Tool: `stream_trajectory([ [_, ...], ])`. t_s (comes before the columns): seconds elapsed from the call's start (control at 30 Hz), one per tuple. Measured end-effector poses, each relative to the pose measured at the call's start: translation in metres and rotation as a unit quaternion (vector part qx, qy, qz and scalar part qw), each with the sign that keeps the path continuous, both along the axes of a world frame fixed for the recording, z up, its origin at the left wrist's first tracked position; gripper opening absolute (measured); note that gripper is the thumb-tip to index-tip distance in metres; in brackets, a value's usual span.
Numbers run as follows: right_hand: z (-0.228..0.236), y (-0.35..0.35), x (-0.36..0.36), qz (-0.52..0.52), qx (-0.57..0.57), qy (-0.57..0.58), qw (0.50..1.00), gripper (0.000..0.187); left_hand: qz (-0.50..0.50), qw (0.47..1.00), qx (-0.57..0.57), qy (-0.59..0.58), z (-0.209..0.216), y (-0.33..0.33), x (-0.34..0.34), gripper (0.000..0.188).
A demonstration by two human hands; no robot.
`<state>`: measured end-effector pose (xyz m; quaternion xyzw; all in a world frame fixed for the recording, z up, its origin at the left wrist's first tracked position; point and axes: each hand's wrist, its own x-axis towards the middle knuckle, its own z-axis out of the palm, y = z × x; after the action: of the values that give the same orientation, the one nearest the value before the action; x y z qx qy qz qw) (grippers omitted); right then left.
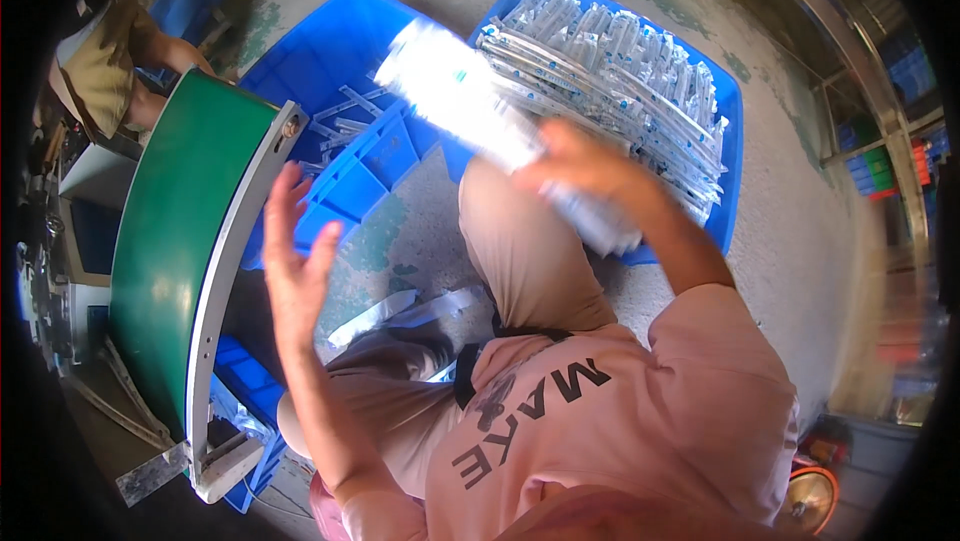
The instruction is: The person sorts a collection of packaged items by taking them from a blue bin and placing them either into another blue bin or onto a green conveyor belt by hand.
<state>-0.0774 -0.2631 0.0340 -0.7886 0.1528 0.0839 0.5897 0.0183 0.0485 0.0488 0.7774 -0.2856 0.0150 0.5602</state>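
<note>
My right hand [585, 161] grips a long, shiny bundle of clear-wrapped packets [450, 91], smeared by motion and glaring white at its far end. The bundle slants over my knee, between two blue bins. Beneath and beyond it, the right-hand blue bin [735, 141] is filled with long clear packets [640, 66] with small blue marks, laid in rows. My left hand [293, 276] is raised with its fingers apart and nothing in it. It is nearest to the pale edge of a green conveyor belt [180, 241].
At the far left, a second blue bin [345, 16] holds a few loose clear strips [345, 126]. Flat plastic wrappers [375, 316] lie on the floor by my leg. A small blue crate [245, 371] sits under the conveyor. Another person's legs [150, 61] show beyond it; metal shelving [870, 41] stands right.
</note>
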Motion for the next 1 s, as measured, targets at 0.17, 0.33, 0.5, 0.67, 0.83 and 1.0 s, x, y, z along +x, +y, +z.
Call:
stream_trajectory([
  [0.17, -0.009, -0.157, 0.085, -0.023, -0.523, -0.14, 0.84, 0.041, 0.093, 0.996, -0.009, 0.003, 0.0, 0.052, 0.016, 0.056],
  [0.33, -0.046, -0.23, 0.118, -0.007, -0.59, -0.061, 0.805, 0.039, 0.151, 0.988, 0.007, -0.003, -0.025, 0.067, 0.038, 0.05],
  [0.5, -0.095, -0.237, 0.137, -0.085, -0.548, -0.031, 0.831, 0.052, 0.181, 0.981, 0.04, -0.049, -0.038, 0.077, 0.045, 0.043],
  [0.67, -0.114, -0.229, 0.126, -0.051, -0.588, -0.103, 0.8, 0.054, 0.214, 0.976, 0.026, -0.041, -0.034, 0.066, 0.047, 0.037],
  [0.83, -0.107, -0.219, 0.123, -0.056, -0.586, -0.075, 0.805, 0.049, 0.214, 0.974, 0.048, -0.062, -0.04, 0.067, 0.056, 0.037],
  [1.0, -0.109, -0.212, 0.129, -0.031, -0.639, -0.048, 0.767, 0.054, 0.223, 0.971, 0.053, -0.074, -0.037, 0.063, 0.055, 0.035],
])
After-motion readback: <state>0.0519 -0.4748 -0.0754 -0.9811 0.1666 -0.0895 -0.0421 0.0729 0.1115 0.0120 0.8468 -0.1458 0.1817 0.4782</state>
